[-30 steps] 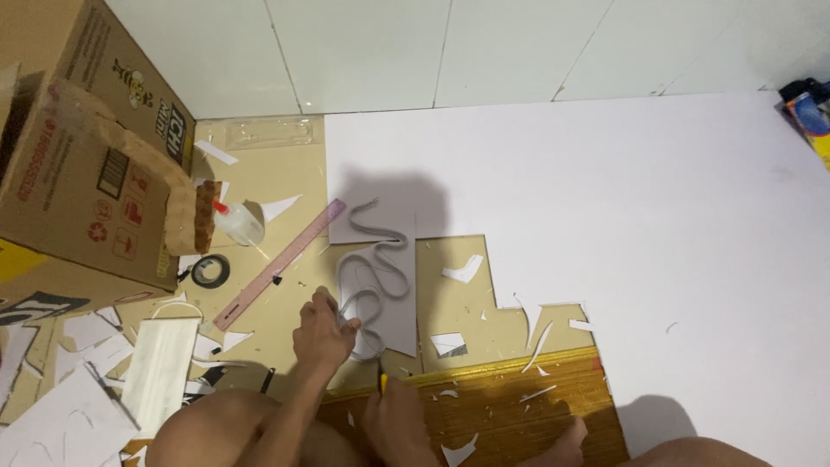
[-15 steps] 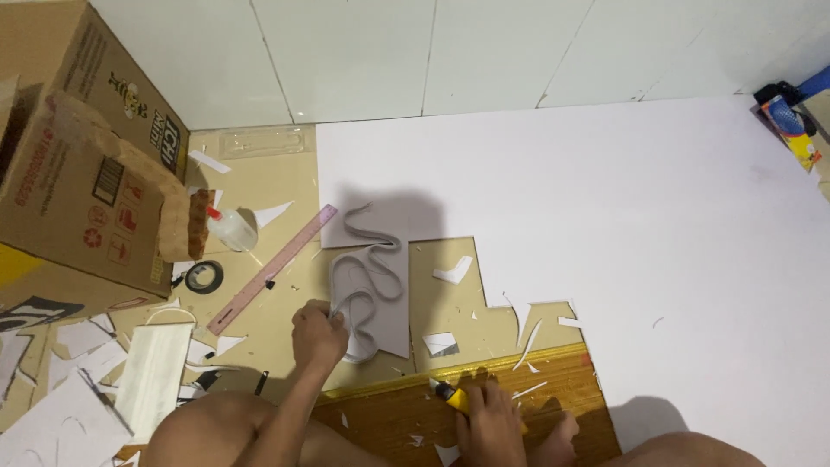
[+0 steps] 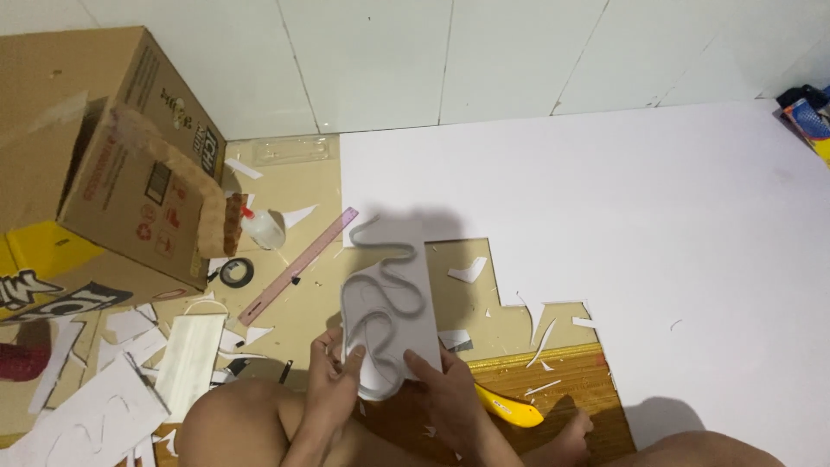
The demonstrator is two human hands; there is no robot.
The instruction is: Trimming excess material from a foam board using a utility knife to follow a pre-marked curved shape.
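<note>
At lower centre, the left hand (image 3: 333, 372) and right hand (image 3: 445, 389) both clamp a white foam-board piece with wavy cut lines (image 3: 386, 311) (a yellow utility knife (image 3: 508, 406) lies just right).

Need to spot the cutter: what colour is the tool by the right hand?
Yellow; the tool shows in the head view.

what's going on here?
A person sits on the floor holding a white foam piece with a curvy cut line up in both hands: left hand on its lower left edge, right hand on its lower right. A yellow cutter lies by the right hand. A big white sheet with a cut-out notch lies ahead, with a ruler, tape roll and scraps to the left.
</note>
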